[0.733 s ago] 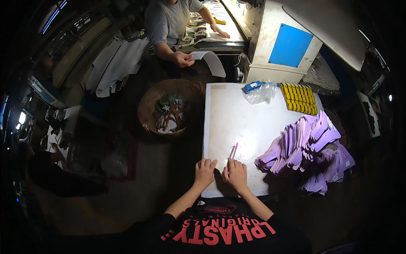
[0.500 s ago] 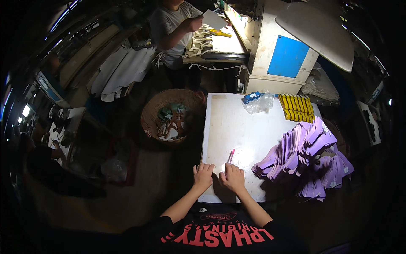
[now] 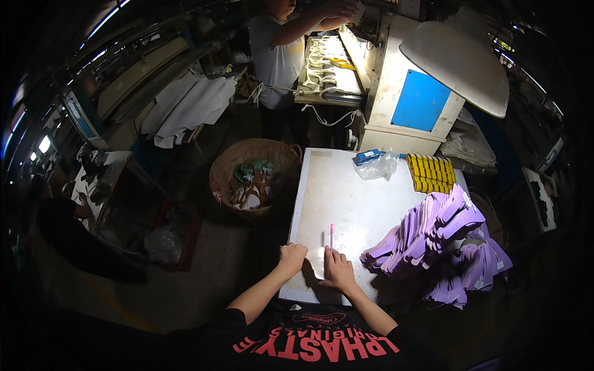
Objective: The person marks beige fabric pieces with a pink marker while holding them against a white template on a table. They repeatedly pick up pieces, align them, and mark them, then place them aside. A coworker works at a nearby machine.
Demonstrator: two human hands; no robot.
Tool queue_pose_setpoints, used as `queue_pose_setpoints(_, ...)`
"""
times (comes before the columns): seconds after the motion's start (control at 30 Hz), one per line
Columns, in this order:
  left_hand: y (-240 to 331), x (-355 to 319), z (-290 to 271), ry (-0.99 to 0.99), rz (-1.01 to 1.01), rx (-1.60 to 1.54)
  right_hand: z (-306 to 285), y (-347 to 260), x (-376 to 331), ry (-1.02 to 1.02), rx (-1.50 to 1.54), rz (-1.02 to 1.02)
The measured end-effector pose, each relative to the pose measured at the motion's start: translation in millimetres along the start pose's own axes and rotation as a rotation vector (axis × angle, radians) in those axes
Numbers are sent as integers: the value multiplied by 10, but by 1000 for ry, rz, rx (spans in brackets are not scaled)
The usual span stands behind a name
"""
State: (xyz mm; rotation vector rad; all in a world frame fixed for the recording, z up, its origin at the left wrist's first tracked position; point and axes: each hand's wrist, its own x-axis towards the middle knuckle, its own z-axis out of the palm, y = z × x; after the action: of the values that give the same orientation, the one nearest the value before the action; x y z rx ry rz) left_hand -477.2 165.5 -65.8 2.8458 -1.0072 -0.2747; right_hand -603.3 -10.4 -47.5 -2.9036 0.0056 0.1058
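At the near edge of the white table [image 3: 309,210], a small whitish flat piece [image 3: 317,262] lies between my two hands. My left hand [image 3: 292,259] is closed, its fingers curled against the left side of this piece. On its right side, my right hand [image 3: 338,270] presses down with the fingers pointing away from me. A pink pen [image 3: 331,235] sticks out beyond the right fingertips and appears to be held in that hand. Purple cut pieces [image 3: 411,238] are stacked in a fanned pile to the right of my right hand.
Farther back on the table are yellow banded pieces [image 3: 431,173], a clear plastic bag [image 3: 385,166] and a blue box [image 3: 367,156]. A wicker basket [image 3: 230,157] with scraps stands left. A co-worker [image 3: 278,62] stands beyond, near a machine [image 3: 396,80]. A lamp shade [image 3: 458,62] hangs at right.
The whitish piece now shows plainly between my hands. My left fingers have curled in more tightly, and the pen stands more upright. The co-worker has raised both arms. The whole view has shifted slightly.
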Motion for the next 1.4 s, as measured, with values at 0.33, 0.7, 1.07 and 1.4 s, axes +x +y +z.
queue_pose_setpoints(0.33,13,339,-122,146,-5,-76,-237,413,488,27,2,-92)
queue_pose_setpoints(0.7,99,204,105,261,-59,-23,-72,460,475,54,18,-73)
queue_pose_setpoints(1.07,-24,144,97,259,54,-99,-38,425,449,96,8,-49)
queue_pose_setpoints(1.4,-1892,-1384,1151,-260,-651,-819,182,111,590,266,-12,361)
